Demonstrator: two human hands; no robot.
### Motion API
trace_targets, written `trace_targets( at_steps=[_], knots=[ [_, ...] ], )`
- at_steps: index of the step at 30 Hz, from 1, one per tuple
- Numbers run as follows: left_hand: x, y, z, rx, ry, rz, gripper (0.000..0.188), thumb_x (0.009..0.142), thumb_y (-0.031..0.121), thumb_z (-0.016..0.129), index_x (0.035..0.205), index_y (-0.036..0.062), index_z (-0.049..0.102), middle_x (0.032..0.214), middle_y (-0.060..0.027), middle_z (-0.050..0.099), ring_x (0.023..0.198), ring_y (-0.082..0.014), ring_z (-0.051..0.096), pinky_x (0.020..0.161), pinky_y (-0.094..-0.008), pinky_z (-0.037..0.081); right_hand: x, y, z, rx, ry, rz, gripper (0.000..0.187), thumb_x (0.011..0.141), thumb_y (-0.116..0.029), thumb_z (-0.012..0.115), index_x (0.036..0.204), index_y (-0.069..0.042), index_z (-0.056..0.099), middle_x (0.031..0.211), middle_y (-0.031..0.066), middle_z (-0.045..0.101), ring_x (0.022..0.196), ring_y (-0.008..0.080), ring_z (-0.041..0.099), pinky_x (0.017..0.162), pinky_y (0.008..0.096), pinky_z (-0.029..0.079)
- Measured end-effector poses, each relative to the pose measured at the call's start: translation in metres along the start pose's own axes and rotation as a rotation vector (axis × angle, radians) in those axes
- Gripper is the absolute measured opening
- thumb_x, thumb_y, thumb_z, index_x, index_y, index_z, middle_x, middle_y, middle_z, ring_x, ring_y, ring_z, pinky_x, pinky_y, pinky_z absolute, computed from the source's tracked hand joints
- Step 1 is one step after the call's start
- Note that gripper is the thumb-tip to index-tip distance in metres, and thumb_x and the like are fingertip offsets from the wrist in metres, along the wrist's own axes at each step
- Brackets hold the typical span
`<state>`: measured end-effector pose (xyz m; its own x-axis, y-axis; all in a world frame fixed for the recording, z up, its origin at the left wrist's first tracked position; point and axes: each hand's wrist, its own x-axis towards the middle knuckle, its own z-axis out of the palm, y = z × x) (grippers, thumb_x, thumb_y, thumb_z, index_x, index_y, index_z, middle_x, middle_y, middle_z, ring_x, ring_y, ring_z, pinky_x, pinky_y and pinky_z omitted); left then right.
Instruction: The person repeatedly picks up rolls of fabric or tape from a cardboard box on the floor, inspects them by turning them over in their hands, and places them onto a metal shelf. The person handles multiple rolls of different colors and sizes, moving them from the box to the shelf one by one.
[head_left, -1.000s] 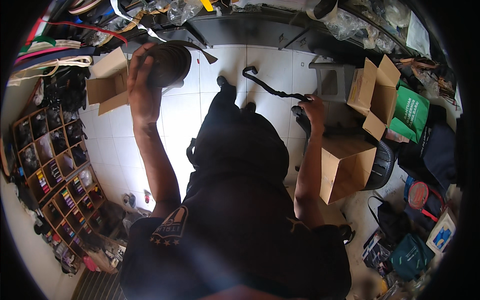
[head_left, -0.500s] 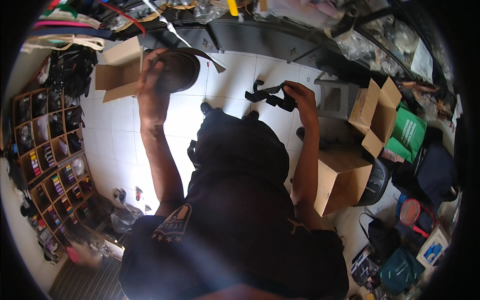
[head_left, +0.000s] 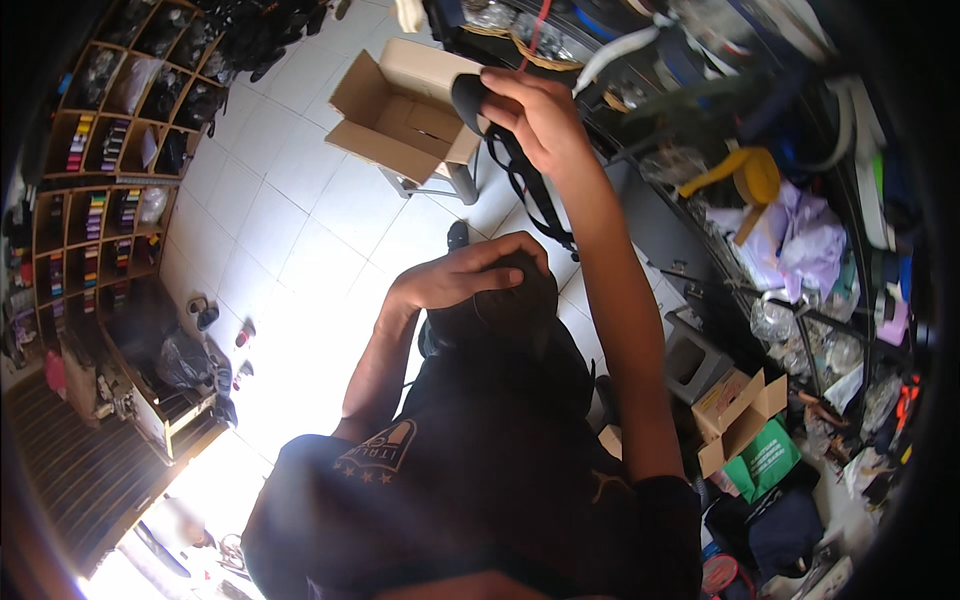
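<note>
The white tiled floor [head_left: 300, 240] takes up most of the view, with cubby shelves [head_left: 110, 180] of small coloured items curving along the left rim and a cluttered tabletop [head_left: 780, 230] of bags, cables and tape on the right. An open cardboard box [head_left: 400, 110] sits on a small stool near the top, flaps spread so its inside is within reach. A smaller open box [head_left: 740, 415] and a green bag [head_left: 770, 460] lie on the floor at lower right.

The person's dark shirt fills the lower middle. The right hand [head_left: 535, 115] is raised toward the box, fingers closed around a dark, rounded item [head_left: 468, 98]; a black strap [head_left: 530, 195] hangs down from that grip, dangling free, so it looks held high to keep the strap off the floor. The left hand [head_left: 465, 275] rests lower, fingers curled and pressed over a black bundle [head_left: 510, 305] against the body, probably to steady it.

What the dark item is cannot be told; the hand covers most of it. The bundle blends into the shirt, so its edges are unclear. The box's contents are in shadow, and the tabletop clutter is too bent by the lens to sort out.
</note>
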<state>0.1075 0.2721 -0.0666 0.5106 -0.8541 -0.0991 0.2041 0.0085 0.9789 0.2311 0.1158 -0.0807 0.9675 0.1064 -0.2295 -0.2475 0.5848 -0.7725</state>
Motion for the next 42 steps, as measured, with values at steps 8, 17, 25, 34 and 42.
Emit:
trace_targets(
  at_steps=[8, 17, 25, 34, 42],
  knots=[
    [-0.026, -0.002, -0.116, -0.020, 0.256, 0.025, 0.028, 0.103, 0.018, 0.047, 0.127, 0.0046, 0.053, 0.122, -0.0080, 0.056, 0.121, -0.0200, 0.050, 0.106, -0.0340, 0.036, 0.141, 0.038, 0.073, -0.630, -0.176, 0.165, 0.041, 0.093, -0.024, 0.068, 0.121, 0.004, 0.061, 0.111, 0.0187, 0.068, 0.105, 0.0279, 0.069, 0.093, 0.0379, 0.056],
    [0.023, -0.025, -0.154, -0.180, 0.598, 0.000, 0.032, 0.102, 0.023, 0.049, 0.132, 0.0110, 0.051, 0.126, -0.0078, 0.055, 0.121, -0.0193, 0.051, 0.103, -0.0325, 0.040, -0.015, 0.044, -0.002, -0.597, 0.195, 0.033, 0.043, 0.091, -0.025, 0.072, 0.129, -0.007, 0.063, 0.117, 0.0102, 0.067, 0.095, 0.0127, 0.066, 0.082, 0.0283, 0.052],
    [0.094, -0.017, -0.124, -0.138, 0.317, -0.036, 0.028, 0.100, 0.023, 0.056, 0.126, 0.0113, 0.054, 0.107, -0.0079, 0.064, 0.101, -0.0147, 0.060, 0.092, -0.0293, 0.045, -0.081, 0.021, -0.014, -0.694, 0.686, -0.184, 0.030, 0.096, -0.018, 0.066, 0.123, -0.005, 0.069, 0.094, 0.0082, 0.074, 0.080, 0.0103, 0.065, 0.071, 0.0266, 0.052],
    [0.138, -0.011, -0.058, -0.327, 0.254, -0.129, 0.032, 0.094, 0.017, 0.067, 0.125, 0.0094, 0.061, 0.104, -0.0087, 0.067, 0.097, -0.0141, 0.063, 0.089, -0.0274, 0.048, -0.166, -0.017, -0.070, -0.864, 1.105, -0.455, 0.016, 0.094, -0.010, 0.066, 0.102, 0.001, 0.073, 0.087, 0.0081, 0.074, 0.073, 0.0124, 0.066, 0.066, 0.0250, 0.052],
    [0.169, -0.021, 0.033, -0.528, 0.302, -0.086, 0.034, 0.094, 0.013, 0.068, 0.124, -0.0017, 0.063, 0.113, -0.0109, 0.066, 0.102, -0.0177, 0.064, 0.090, -0.0318, 0.054, -0.245, -0.038, -0.108, -0.904, 1.229, -0.545, 0.012, 0.089, -0.008, 0.070, 0.097, 0.000, 0.075, 0.088, 0.0095, 0.075, 0.075, 0.0142, 0.068, 0.069, 0.0267, 0.052]
  ],
)
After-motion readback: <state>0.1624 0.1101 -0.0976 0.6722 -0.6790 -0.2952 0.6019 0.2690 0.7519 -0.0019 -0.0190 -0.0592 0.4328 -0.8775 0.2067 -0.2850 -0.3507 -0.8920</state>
